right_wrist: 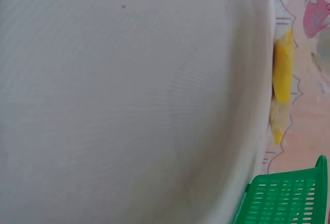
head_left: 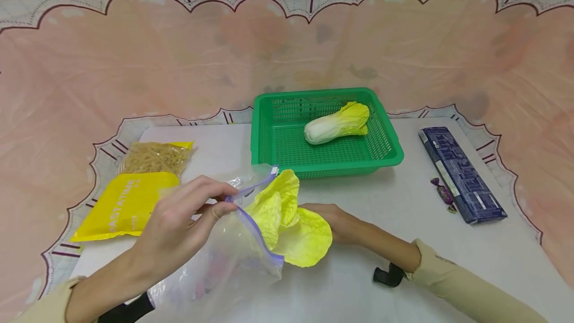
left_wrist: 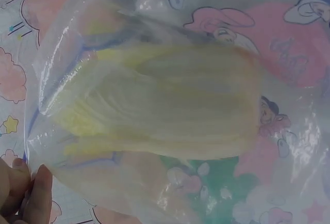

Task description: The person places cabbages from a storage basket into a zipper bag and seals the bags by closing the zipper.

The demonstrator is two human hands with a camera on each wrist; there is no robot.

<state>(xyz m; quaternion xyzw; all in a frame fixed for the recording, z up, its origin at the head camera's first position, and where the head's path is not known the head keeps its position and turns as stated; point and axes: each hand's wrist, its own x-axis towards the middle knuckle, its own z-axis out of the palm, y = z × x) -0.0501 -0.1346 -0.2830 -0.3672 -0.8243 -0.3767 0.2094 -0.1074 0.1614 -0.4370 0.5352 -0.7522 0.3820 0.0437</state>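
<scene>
In the head view my left hand (head_left: pixel 181 216) pinches the purple-zipped rim of a clear plastic zip bag (head_left: pixel 215 263). Yellow leaves of a napa cabbage (head_left: pixel 309 238) stick out between the two sides of the bag's mouth. The left wrist view shows the cabbage's pale body (left_wrist: pixel 201 100) through the cloudy, cartoon-printed plastic, with my left fingertips (left_wrist: pixel 38 198) at the bag's edge. My right hand (head_left: pixel 338 221) is behind the leaves, on their right side. Its fingertips are hidden there. No part of that hand appears in the right wrist view, which a pale surface mostly fills.
Behind the hands stands a green basket (head_left: pixel 278 169) holding another napa cabbage (head_left: pixel 334 126). At left lie a yellow pasta bag (head_left: pixel 130 206) and a clear pasta bag (head_left: pixel 154 157). To the right are a dark blue box (head_left: pixel 464 173) and a purple wrapped candy (head_left: pixel 443 193).
</scene>
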